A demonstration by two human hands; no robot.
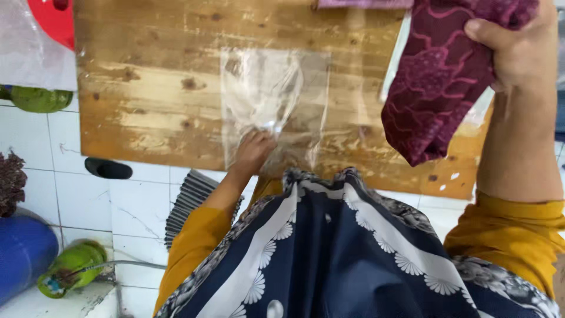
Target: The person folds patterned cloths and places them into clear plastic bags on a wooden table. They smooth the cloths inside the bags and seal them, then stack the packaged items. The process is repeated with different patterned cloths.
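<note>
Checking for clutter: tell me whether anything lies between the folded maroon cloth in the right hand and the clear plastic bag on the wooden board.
Nothing visible does. The right hand holds the maroon cloth above bare wooden board; the left hand presses the clear plastic bag flat.

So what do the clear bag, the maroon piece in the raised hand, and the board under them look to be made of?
The clear bag looks like thin glossy plastic film: transparent, crinkled, with glare streaks. The maroon cloth held by the right hand seems a woven or printed fabric, matte, draping in soft folds. The board looks like unpainted wood, with knots and grain, worn pale in patches. The left hand presses the bag.
</note>
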